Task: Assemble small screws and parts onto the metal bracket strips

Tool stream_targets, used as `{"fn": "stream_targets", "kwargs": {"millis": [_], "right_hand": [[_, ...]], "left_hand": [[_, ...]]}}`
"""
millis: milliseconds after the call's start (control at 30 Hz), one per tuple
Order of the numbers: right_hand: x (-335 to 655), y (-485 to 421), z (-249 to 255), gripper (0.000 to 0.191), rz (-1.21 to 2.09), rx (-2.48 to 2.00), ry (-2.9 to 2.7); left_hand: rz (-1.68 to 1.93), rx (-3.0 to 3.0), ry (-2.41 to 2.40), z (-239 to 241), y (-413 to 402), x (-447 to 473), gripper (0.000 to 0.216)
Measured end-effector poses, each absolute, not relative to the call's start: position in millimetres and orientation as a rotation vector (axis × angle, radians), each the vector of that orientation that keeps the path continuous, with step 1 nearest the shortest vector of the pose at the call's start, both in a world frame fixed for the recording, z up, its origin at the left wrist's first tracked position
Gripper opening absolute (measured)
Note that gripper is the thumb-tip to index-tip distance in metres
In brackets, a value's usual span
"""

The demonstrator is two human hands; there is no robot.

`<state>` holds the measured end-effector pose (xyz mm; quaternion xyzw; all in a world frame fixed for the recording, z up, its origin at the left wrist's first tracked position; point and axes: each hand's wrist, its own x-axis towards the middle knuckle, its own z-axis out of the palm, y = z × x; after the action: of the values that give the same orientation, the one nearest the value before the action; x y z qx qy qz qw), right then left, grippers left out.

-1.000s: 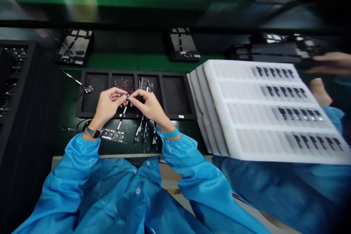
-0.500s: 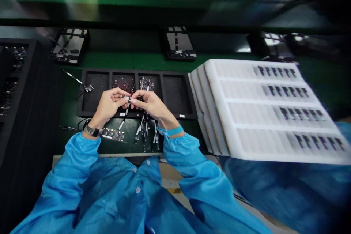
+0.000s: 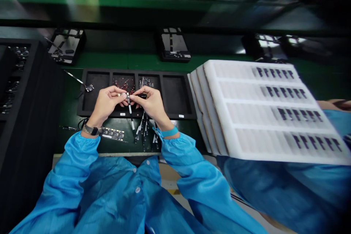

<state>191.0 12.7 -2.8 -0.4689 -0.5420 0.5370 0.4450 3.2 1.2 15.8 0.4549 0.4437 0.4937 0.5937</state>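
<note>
Your only view comes from the camera on your head, facing forward and down. It looks over your blue sleeves (image 3: pixel 70 175) at the bottom to your left hand (image 3: pixel 105 103) and right hand (image 3: pixel 150 104) near mid-frame, above the counter (image 3: pixel 178 139), with the green shelf (image 3: pixel 164 2) farther off.

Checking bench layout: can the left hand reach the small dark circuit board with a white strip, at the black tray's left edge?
Probably yes: the left hand is close by, and nothing visible stands between it and that board. Its grip is on a black-and-white ribbon strip, though.
</note>
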Motion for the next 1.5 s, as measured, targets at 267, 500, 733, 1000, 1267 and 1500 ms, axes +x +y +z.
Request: {"fn": "stream_targets", "kwargs": {"millis": [267,500,733,1000,1267,1500], "right_hand": [[196.1,16.4,-3.1,0.058,0.927,-1.279,-1.420],[217.5,28.0,12.5,0.040,0.892,-1.212,-1.637],[222.9,50.6,32.5,0.016,0.742,-1.247,-2.235],[181.2,72.0,18.8,0.011,0.613,-1.459,-2.327],[138.1,78.2,-2.9,0.027,0.630,-1.797,-2.237],[129.7,60.6,6.1,0.012,0.533,-1.960,-2.285]], "left_hand": [[1.165,0.979,0.974,18.7,3.5,-6.2,0.026],[1.455,0.787,0.903,28.0,15.8,-50.6,0.015],[1.621,0.697,0.895,20.9,22.2,-81.6,0.006],[1.666,0.604,0.863,17.6,21.7,-83.3,0.009],[1.610,0.751,0.895,5.9,27.3,-86.2,0.020],[1.609,0.614,0.781,10.3,24.2,-83.4,0.018]]}}
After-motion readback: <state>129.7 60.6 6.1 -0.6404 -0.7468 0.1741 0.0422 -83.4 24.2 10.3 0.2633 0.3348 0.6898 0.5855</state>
